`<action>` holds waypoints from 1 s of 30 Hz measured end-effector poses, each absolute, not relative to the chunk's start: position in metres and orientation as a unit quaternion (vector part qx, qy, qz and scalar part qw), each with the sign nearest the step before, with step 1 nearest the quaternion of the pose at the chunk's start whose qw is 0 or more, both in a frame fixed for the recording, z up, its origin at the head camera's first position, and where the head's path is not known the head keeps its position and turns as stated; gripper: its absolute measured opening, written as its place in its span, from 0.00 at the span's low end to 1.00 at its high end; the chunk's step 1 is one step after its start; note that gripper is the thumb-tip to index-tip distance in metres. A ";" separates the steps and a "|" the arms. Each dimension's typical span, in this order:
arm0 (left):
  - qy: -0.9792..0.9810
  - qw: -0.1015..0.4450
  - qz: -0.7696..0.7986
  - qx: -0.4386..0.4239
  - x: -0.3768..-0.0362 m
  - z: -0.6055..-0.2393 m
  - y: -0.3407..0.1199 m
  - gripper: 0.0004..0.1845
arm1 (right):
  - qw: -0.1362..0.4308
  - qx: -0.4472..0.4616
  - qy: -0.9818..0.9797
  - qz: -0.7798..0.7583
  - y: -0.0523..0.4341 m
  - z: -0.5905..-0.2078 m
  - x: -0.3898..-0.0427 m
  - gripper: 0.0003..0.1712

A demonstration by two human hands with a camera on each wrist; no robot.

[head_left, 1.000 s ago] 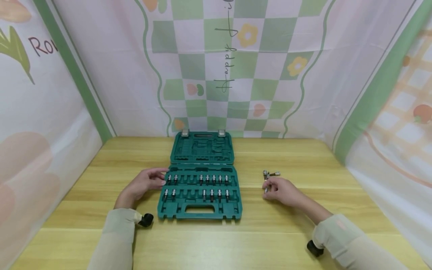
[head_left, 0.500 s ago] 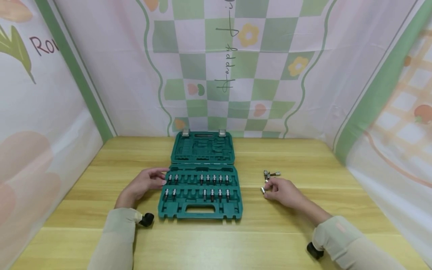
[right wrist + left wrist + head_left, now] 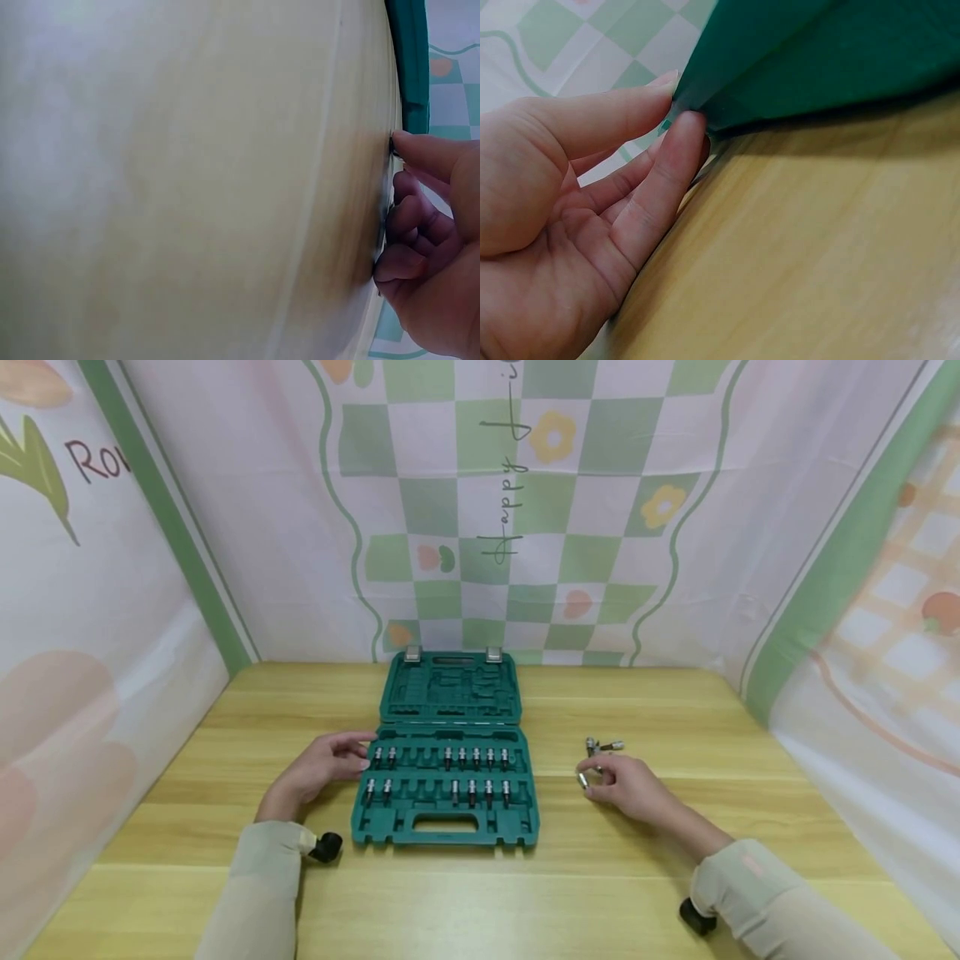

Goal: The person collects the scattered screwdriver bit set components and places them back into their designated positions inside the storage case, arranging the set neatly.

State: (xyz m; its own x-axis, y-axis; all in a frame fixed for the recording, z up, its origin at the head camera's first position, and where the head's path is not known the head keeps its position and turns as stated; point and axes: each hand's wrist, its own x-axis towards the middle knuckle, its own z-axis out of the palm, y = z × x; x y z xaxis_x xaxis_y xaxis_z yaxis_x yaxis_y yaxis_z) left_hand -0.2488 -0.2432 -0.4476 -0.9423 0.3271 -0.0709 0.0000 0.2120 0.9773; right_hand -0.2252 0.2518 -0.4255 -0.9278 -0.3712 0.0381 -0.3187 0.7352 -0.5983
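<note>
Already the right hand [image 3: 628, 787] pinches a small metal socket bit [image 3: 582, 780] between thumb and fingertips, just above the wooden table [image 3: 660, 710]. From that grip the open green tool case [image 3: 447, 827] lies to the person's left, well apart, and the right hand is the nearer to the bit. The bit's long axis cannot be told from the head view (it shows only as a short shiny stub). Two or three more loose bits [image 3: 602, 747] lie just beyond the hand. The left hand [image 3: 318, 770] rests with relaxed fingers against the case's left edge, fingertips [image 3: 684, 135] touching its hard moulded plastic. Rows of chrome bits [image 3: 475, 758] stand upright in the tray's slots, with several slots bare.
</note>
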 end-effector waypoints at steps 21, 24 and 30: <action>0.768 0.131 0.618 0.107 -0.248 -0.447 -0.243 0.27 | 0.009 -0.196 0.937 -0.289 0.241 -0.423 -0.228 0.12; 0.768 0.130 0.617 0.109 -0.248 -0.447 -0.243 0.27 | 0.010 -0.194 0.937 -0.290 0.238 -0.421 -0.228 0.13; 0.769 0.129 0.616 0.109 -0.247 -0.447 -0.243 0.27 | 0.011 -0.190 0.936 -0.295 0.231 -0.420 -0.229 0.13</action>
